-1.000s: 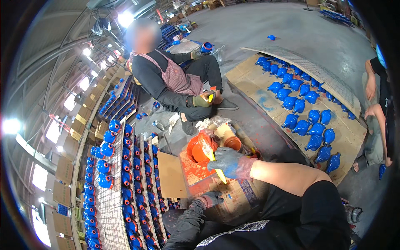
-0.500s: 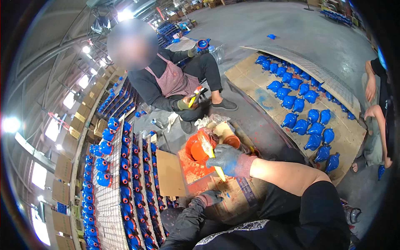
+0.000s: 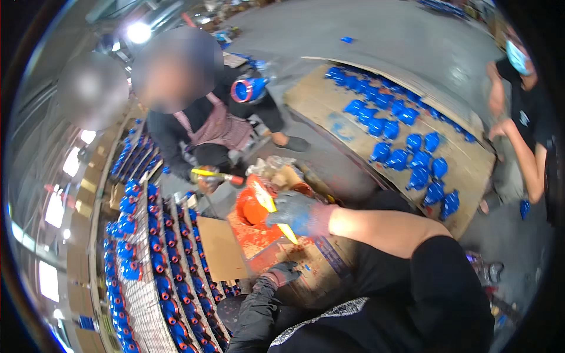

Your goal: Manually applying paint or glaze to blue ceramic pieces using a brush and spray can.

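My right hand (image 3: 301, 215), in a grey glove with a reddish cuff, is closed round the yellow handle of a paintbrush (image 3: 287, 232). The brush's orange-coated head is over or against a bucket (image 3: 242, 207) of orange-red paint; I cannot tell whether it touches. My left hand (image 3: 285, 273), also gloved, lies low over the paint-spotted cardboard (image 3: 312, 259) with its fingers stretched out and nothing in them. Across from me, a co-worker holds a blue casting (image 3: 247, 89) with a red-orange rim, and a second yellow-handled brush (image 3: 215, 175) near the bucket.
Racks of blue castings (image 3: 159, 267) with red-orange rims stand at my left, beside an upright cardboard flap (image 3: 219, 250). More blue castings (image 3: 419, 160) lie on a cardboard-covered platform (image 3: 312, 94) at right. Another person (image 3: 527, 135) sits at the far right.
The whole view has shifted, moving the scene left. The co-worker's brush has come down toward the bucket, and the blue casting is held nearer. My right hand still grips its brush.
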Demonstrator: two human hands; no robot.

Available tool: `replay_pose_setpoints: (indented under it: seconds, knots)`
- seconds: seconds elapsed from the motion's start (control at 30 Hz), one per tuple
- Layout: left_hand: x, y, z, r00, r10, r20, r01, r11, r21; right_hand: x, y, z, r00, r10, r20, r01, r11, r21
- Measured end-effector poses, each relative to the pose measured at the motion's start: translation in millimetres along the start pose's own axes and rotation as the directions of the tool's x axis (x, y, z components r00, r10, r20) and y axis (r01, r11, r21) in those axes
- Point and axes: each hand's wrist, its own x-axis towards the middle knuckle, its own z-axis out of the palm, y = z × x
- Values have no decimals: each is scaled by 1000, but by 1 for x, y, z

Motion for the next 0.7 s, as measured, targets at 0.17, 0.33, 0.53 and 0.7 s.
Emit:
replay_pose_setpoints:
  seconds: [0.17,0.33,0.53,0.7]
  knots:
    - [-1,11,-21,999,3,-32,-9,986,-167,-4,1,-28,975,12,-221,-6,1000,30]
    - [-8,42,-44,998,22,-60,-27,997,-78,-39,13,-67,915,103,-390,-177,971,-159]
    - [-23,61,-51,989,-15,-146,-22,968,-252,-152,48,-106,591,336,-733,-634,755,-165]
    - [-20,47,-38,992,5,-127,-31,977,-209,-292,83,-76,167,545,-821,-961,278,-11]
